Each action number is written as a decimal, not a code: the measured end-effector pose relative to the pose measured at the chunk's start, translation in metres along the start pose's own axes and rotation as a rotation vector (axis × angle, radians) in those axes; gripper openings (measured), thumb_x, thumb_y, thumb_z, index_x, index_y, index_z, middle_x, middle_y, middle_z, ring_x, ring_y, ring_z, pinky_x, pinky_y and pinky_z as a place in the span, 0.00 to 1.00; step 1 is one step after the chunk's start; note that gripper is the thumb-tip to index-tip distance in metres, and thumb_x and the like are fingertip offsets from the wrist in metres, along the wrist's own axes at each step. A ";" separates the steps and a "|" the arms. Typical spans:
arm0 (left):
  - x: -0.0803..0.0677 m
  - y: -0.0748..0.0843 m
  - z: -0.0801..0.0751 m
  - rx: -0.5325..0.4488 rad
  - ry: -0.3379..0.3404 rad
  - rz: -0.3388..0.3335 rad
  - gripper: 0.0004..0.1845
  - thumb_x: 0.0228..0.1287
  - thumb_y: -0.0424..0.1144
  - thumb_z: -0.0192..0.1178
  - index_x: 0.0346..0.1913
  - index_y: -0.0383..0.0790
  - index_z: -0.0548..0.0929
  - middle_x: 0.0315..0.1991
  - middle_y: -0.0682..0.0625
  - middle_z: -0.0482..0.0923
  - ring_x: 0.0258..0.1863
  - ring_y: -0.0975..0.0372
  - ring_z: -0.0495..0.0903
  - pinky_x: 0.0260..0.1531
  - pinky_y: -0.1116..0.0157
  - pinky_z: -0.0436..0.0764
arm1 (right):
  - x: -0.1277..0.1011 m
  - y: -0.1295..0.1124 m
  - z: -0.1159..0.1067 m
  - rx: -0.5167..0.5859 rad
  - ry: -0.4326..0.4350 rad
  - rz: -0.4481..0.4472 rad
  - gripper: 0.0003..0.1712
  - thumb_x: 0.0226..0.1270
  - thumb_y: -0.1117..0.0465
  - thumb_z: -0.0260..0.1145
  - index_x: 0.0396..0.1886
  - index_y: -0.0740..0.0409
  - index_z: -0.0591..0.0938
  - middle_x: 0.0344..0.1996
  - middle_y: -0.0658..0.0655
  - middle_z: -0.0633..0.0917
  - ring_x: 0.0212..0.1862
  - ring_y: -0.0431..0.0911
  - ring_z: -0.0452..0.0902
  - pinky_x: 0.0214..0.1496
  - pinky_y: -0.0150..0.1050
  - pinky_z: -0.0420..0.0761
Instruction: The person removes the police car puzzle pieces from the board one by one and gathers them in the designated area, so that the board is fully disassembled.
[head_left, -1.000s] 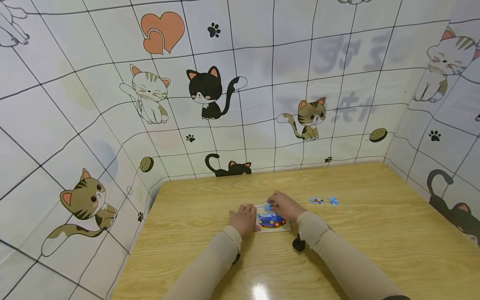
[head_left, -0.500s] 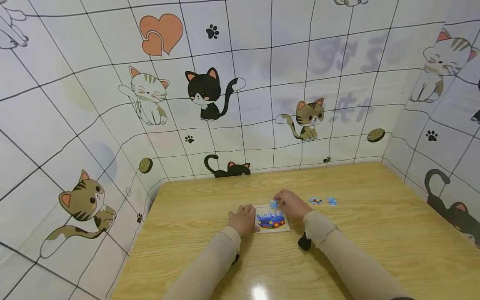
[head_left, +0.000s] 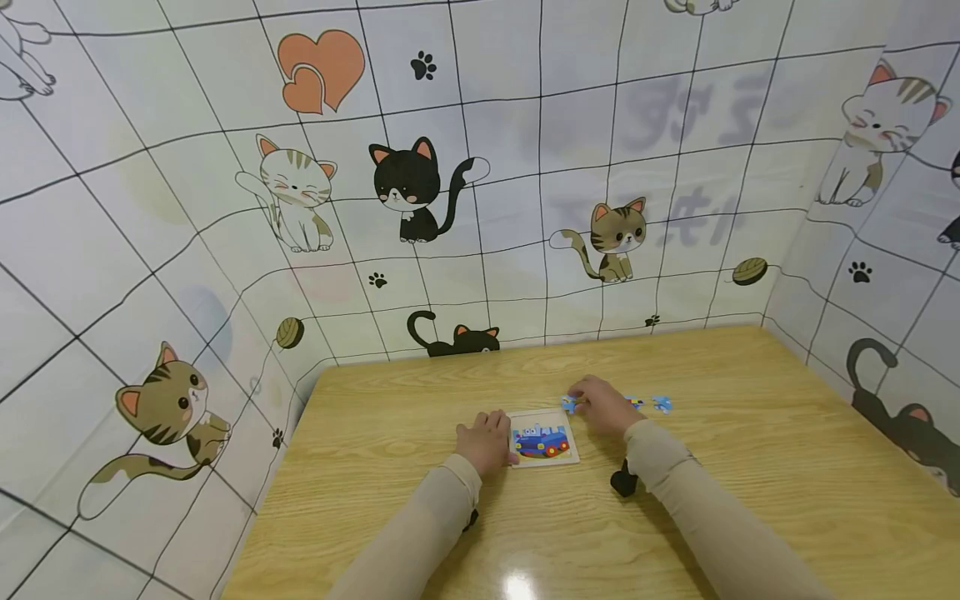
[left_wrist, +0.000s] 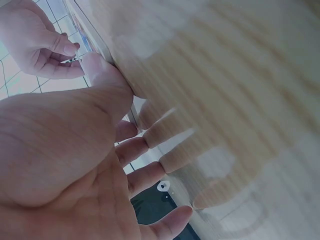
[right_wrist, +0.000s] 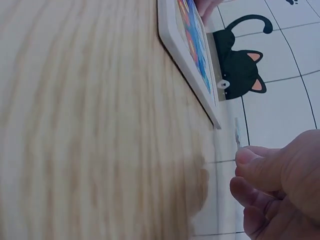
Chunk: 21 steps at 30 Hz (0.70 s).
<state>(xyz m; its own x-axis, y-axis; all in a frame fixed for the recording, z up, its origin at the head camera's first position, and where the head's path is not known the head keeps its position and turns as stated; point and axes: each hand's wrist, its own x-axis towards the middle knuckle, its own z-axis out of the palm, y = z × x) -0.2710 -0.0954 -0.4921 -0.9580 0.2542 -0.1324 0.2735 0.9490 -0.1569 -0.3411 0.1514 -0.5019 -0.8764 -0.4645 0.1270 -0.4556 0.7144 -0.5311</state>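
Observation:
A small jigsaw board [head_left: 546,463] with a pale frame and a blue vehicle picture lies flat on the table. My left hand [head_left: 483,442] rests along its left edge, thumb [left_wrist: 102,75] against the frame and the other fingers spread with their tips on the tabletop. Beyond the board's upper right corner, my right hand [head_left: 604,407] pinches a blue jigsaw piece [head_left: 568,403] between thumb and fingers. The right wrist view shows this piece [right_wrist: 237,132] edge-on, held apart from the board. The upper part of the board's picture is hard to make out.
A light blue jigsaw piece [head_left: 662,404] lies to the right of my right hand. Beside it is another multicoloured piece [head_left: 635,402], partly hidden by that hand. A cloth printed with cats [head_left: 510,167] hangs behind the wooden table [head_left: 420,383].
My right hand has moved right with the blue piece, from over the board's top edge to past its upper right corner. The left hand has stayed at the board's left edge.

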 end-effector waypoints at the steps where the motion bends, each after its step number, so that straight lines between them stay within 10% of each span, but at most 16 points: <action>1: -0.001 0.000 -0.001 0.002 0.002 0.002 0.37 0.62 0.66 0.50 0.68 0.47 0.64 0.70 0.54 0.62 0.66 0.58 0.63 0.53 0.44 0.74 | 0.000 0.002 -0.001 -0.004 -0.001 0.004 0.15 0.68 0.69 0.61 0.54 0.66 0.79 0.48 0.61 0.78 0.52 0.56 0.77 0.52 0.49 0.79; 21: -0.005 0.000 -0.005 0.006 0.010 0.013 0.36 0.62 0.65 0.49 0.67 0.46 0.65 0.68 0.54 0.64 0.64 0.58 0.65 0.51 0.46 0.74 | -0.011 0.023 -0.014 -0.075 0.027 0.079 0.14 0.66 0.71 0.62 0.51 0.67 0.80 0.45 0.62 0.78 0.50 0.58 0.77 0.54 0.53 0.77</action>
<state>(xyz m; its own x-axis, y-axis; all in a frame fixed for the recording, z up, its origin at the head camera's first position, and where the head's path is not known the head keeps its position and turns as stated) -0.2668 -0.0962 -0.4868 -0.9553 0.2681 -0.1247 0.2861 0.9446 -0.1609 -0.3436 0.1800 -0.5039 -0.9133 -0.3918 0.1109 -0.3949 0.7859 -0.4759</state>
